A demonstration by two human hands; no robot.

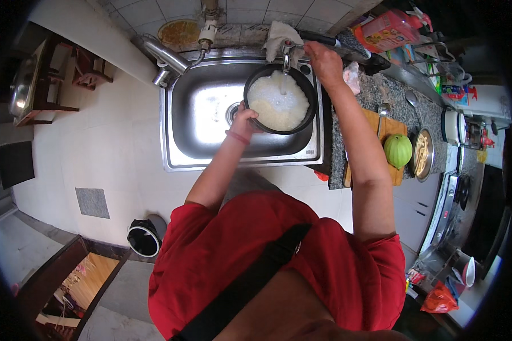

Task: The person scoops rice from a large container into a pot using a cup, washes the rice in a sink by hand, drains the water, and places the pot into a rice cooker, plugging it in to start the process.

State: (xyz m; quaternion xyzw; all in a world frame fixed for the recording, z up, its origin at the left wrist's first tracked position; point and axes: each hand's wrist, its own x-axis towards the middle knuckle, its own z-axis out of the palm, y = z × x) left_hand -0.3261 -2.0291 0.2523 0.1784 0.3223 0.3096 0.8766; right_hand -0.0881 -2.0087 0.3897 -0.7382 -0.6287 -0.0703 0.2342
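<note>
My left hand grips the near left rim of a dark round pot, thumb over the edge. White rice grains lie in the pot under cloudy water, and a stream falls onto them from the tap. The pot is held over the right part of the stainless steel sink. My right hand is closed at the tap's lever, its fingertips partly hidden. A pale cloth hangs beside the tap.
Right of the sink, a granite counter holds a wooden board, a green round gourd, a metal bowl of pale strips, and a ladle. A second faucet stands at the sink's far left corner. A bin stands on the floor.
</note>
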